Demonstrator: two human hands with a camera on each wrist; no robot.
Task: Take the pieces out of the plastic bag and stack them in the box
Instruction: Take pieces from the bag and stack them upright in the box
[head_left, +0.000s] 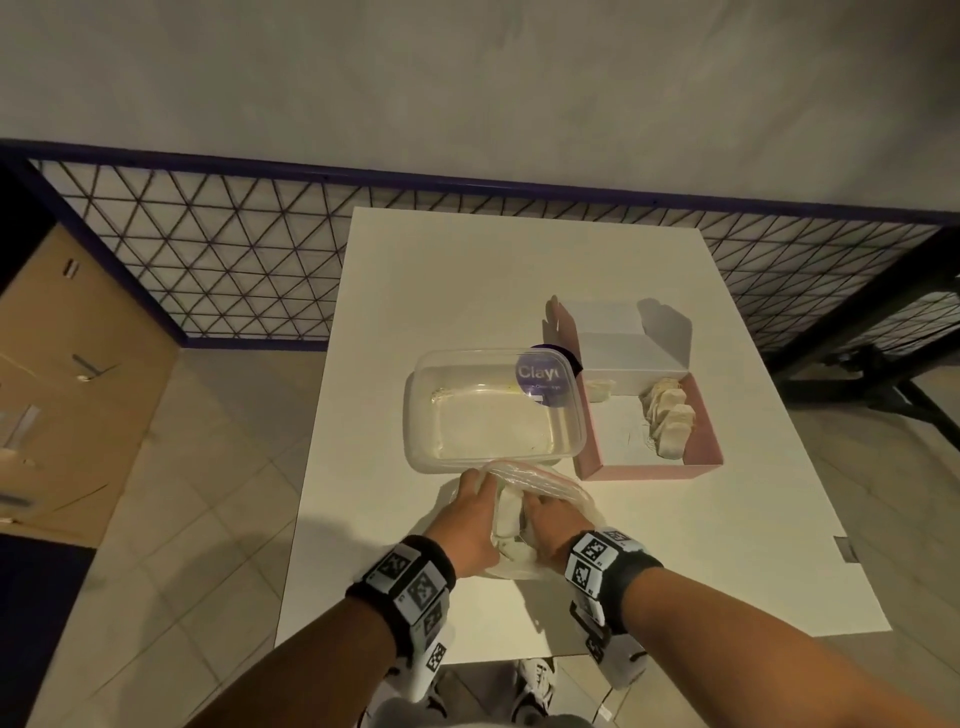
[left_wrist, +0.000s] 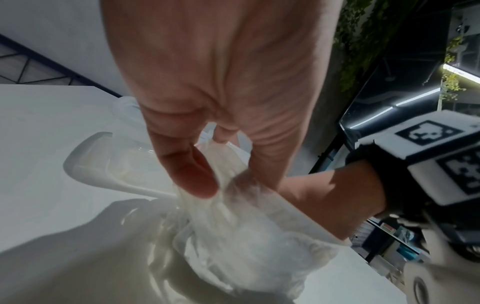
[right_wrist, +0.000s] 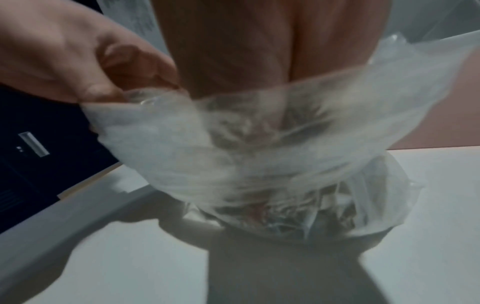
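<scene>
A clear plastic bag (head_left: 558, 486) stands on the white table (head_left: 467, 286) near its front edge, with pale pieces (head_left: 506, 514) inside. My left hand (head_left: 475, 488) pinches the bag's rim between thumb and fingers (left_wrist: 197, 176). My right hand (head_left: 543, 506) is pushed into the bag's mouth. Its fingers are hidden behind blurred plastic (right_wrist: 259, 144) in the right wrist view. The pink box (head_left: 649, 472) sits open to the right. A row of pieces (head_left: 670, 421) stands along its right side.
A clear plastic tub (head_left: 415, 415) with a purple sticker sits just beyond the bag, left of the pink box. The box's white lid (head_left: 623, 343) stands up behind it. A wire-mesh railing (head_left: 208, 249) runs past the table's far edge.
</scene>
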